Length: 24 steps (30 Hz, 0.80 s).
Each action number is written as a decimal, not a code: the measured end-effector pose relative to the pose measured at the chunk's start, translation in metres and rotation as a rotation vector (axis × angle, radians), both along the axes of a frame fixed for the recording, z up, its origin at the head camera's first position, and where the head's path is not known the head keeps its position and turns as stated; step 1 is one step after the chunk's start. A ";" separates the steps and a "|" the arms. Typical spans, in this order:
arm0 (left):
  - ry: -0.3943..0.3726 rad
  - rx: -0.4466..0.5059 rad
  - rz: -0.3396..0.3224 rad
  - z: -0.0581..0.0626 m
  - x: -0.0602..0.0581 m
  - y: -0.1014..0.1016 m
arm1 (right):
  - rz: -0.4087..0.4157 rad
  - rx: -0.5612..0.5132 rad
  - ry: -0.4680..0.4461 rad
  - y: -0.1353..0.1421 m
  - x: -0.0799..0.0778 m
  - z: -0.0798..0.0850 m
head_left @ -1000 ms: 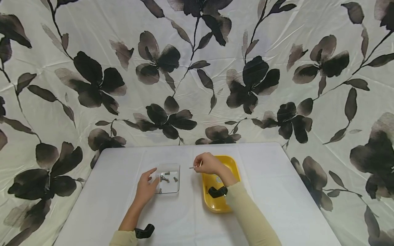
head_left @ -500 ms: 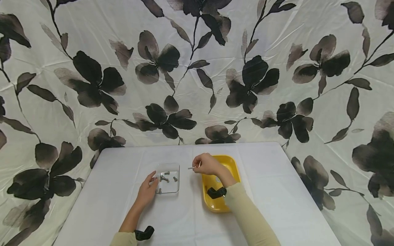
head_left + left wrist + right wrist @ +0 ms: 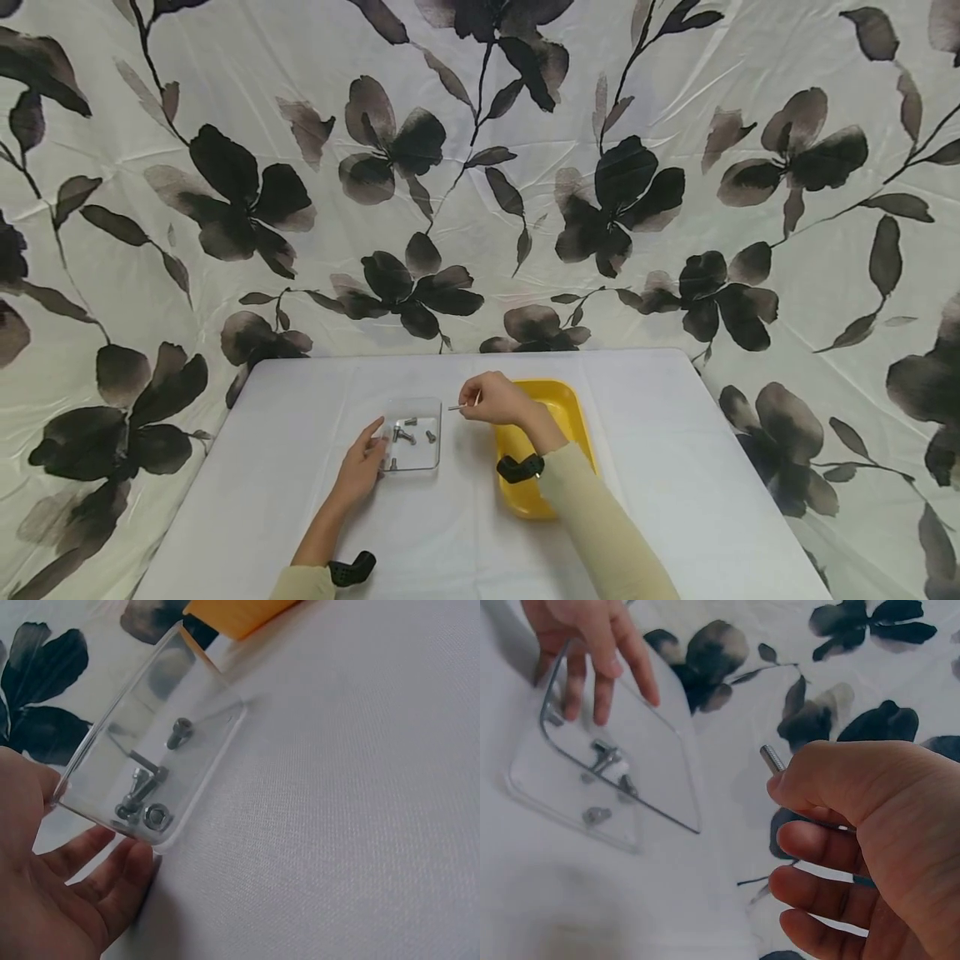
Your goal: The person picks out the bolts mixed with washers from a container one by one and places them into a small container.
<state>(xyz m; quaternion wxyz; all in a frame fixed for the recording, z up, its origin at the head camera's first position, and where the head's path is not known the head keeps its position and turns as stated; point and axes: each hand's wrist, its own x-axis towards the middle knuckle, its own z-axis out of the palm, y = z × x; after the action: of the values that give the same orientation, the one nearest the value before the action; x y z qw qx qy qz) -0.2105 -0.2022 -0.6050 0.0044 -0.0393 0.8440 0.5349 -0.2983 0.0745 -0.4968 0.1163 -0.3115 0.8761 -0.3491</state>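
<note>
In the head view, my right hand (image 3: 491,398) is raised over the gap beside the yellow tray. Between thumb and index finger it pinches a small metal bolt (image 3: 771,759); the threaded end sticks out and the rest is hidden by the fingers. A clear plastic box (image 3: 438,433) stands on the table to the left, with several socket-head bolts (image 3: 156,816) lying loose inside. At the box's left side is my left hand (image 3: 360,468), its fingers spread and touching the wall and rim.
The yellow tray (image 3: 577,417) stands to the right of the box, partly covered by the right forearm. White cloth covers the table (image 3: 660,467). Behind the table hangs a floral curtain (image 3: 480,208). A black wrist camera (image 3: 352,570) sits on the left wrist.
My right hand has shifted a little left toward the clear box, the bolt still pinched. The left thumb, earlier over the box's edge, has drawn back to its side.
</note>
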 end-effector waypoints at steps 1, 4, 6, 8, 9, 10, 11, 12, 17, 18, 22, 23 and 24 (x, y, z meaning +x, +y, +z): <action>-0.002 0.007 -0.003 -0.001 0.000 -0.001 | 0.007 -0.003 0.005 -0.002 0.000 0.001; 0.004 0.020 -0.007 -0.003 0.000 -0.002 | 0.012 -0.003 0.027 -0.010 -0.001 0.002; 0.007 0.032 -0.007 -0.004 0.000 -0.003 | 0.015 -0.008 0.036 -0.016 -0.001 0.003; 0.007 0.033 -0.004 -0.006 0.001 -0.004 | 0.024 -0.013 0.036 -0.022 0.000 0.003; 0.007 0.033 -0.003 -0.007 0.002 -0.004 | 0.030 -0.014 0.035 -0.025 0.000 0.003; 0.005 0.029 0.000 -0.008 0.001 -0.004 | 0.036 -0.016 0.033 -0.027 0.000 0.004; 0.004 0.024 0.002 -0.008 0.001 -0.003 | 0.040 -0.019 0.035 -0.029 0.000 0.004; 0.004 0.021 0.003 -0.009 0.001 -0.003 | 0.044 -0.018 0.038 -0.032 0.000 0.004; 0.007 0.017 0.014 -0.009 0.002 -0.002 | 0.053 -0.018 0.053 -0.043 -0.003 0.000; 0.010 0.019 0.014 -0.008 0.003 -0.002 | 0.055 -0.017 0.051 -0.045 -0.003 0.000; 0.007 0.028 0.022 -0.008 0.002 -0.002 | 0.060 -0.023 0.034 -0.053 -0.002 -0.002; 0.004 0.027 0.023 -0.009 0.003 -0.002 | 0.059 -0.022 0.027 -0.054 -0.002 -0.003; 0.001 0.027 0.025 -0.009 0.003 -0.002 | 0.058 -0.023 0.021 -0.056 -0.002 -0.004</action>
<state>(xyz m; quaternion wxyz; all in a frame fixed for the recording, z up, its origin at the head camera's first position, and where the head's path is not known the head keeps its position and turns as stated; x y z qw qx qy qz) -0.2078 -0.2044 -0.6137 -0.0022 -0.0493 0.8362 0.5462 -0.2999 0.0187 -0.5006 0.1136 -0.3416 0.8639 -0.3523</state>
